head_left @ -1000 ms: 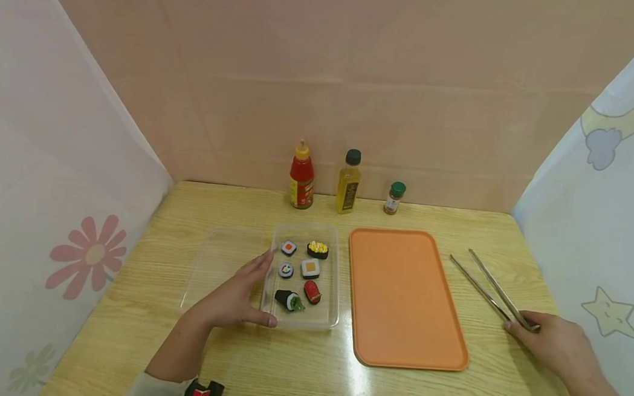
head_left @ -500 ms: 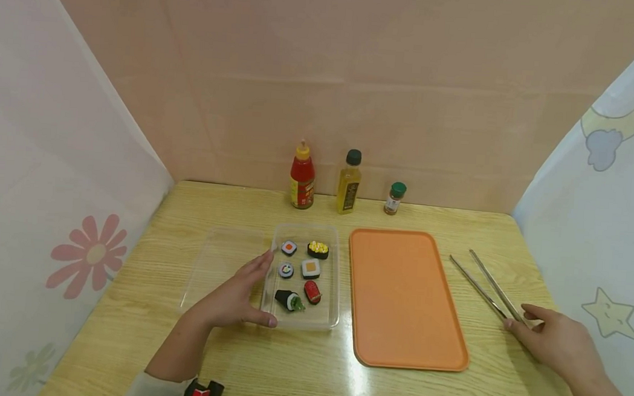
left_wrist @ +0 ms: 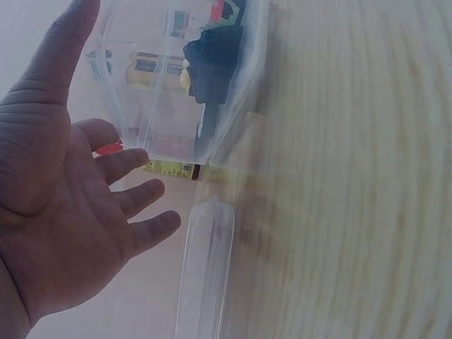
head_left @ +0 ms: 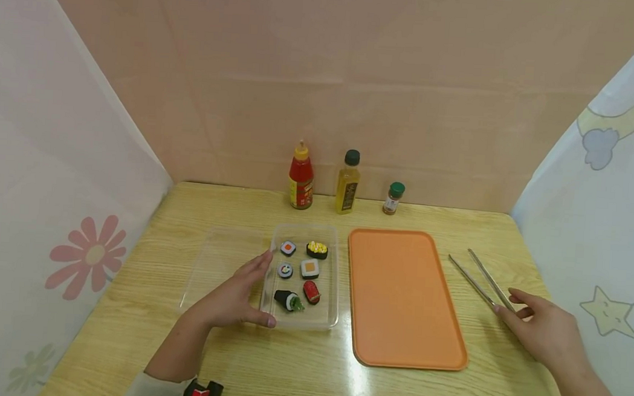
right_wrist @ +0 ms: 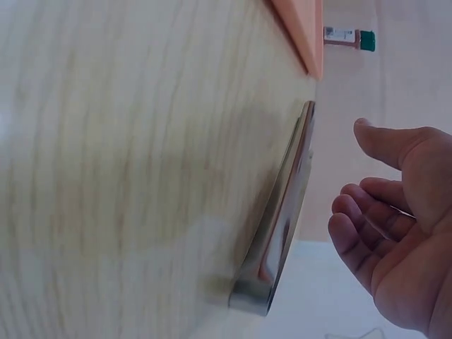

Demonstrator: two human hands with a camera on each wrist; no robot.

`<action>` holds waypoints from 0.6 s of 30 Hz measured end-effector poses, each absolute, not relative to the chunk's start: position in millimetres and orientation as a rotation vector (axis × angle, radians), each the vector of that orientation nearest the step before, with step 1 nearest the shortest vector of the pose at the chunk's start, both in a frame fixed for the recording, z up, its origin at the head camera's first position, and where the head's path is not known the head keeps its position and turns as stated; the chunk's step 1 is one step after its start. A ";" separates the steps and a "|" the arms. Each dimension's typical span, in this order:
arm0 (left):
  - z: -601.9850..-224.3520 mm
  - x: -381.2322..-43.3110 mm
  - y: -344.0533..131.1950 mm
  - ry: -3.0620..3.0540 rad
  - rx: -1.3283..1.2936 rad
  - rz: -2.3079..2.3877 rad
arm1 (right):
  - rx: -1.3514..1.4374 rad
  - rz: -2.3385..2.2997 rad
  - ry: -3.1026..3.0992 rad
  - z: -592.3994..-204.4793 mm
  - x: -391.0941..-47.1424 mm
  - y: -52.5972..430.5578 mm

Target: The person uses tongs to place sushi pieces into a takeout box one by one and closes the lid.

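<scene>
My left hand [head_left: 234,299] rests along the left side of a clear plastic box [head_left: 335,290], thumb at the near corner and fingertips at the left wall. Inside lie several sushi pieces, among them a black hand roll [head_left: 287,299], a red piece [head_left: 312,292] and a corn-topped piece [head_left: 317,250]. In the left wrist view the fingers are loosely bent beside the box wall. Over a pair of metal tongs [right_wrist: 275,219] hovers my right hand [head_left: 545,333]. The right wrist view shows it apart from them, fingers half bent and holding nothing. The tongs lie on the table, tips pointing away.
An orange tray [head_left: 403,300] lies between the box and the tongs. Left of the box is a clear lid [head_left: 221,253], partly behind my hand. A red sauce bottle [head_left: 301,179], an oil bottle [head_left: 348,185] and a small green-capped jar [head_left: 393,199] stand along the back.
My right hand has come off the handle end of the tongs and moved left and forward above them. The left hand and the box have stayed in place.
</scene>
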State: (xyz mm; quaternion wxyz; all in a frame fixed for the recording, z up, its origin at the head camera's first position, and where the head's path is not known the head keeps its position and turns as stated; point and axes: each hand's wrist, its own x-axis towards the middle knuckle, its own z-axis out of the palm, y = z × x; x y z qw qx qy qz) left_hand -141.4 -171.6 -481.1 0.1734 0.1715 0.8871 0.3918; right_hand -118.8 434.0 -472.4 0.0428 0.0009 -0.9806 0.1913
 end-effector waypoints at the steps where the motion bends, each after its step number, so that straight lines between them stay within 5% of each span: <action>1: -481.1 -141.3 -171.7 2.515 0.486 1.114 | 0.007 0.591 -2.988 -471.7 -118.9 430.9; 18: -480.7 -141.5 -172.5 2.503 0.463 1.138 | 0.149 0.753 -2.864 -453.3 -124.4 367.6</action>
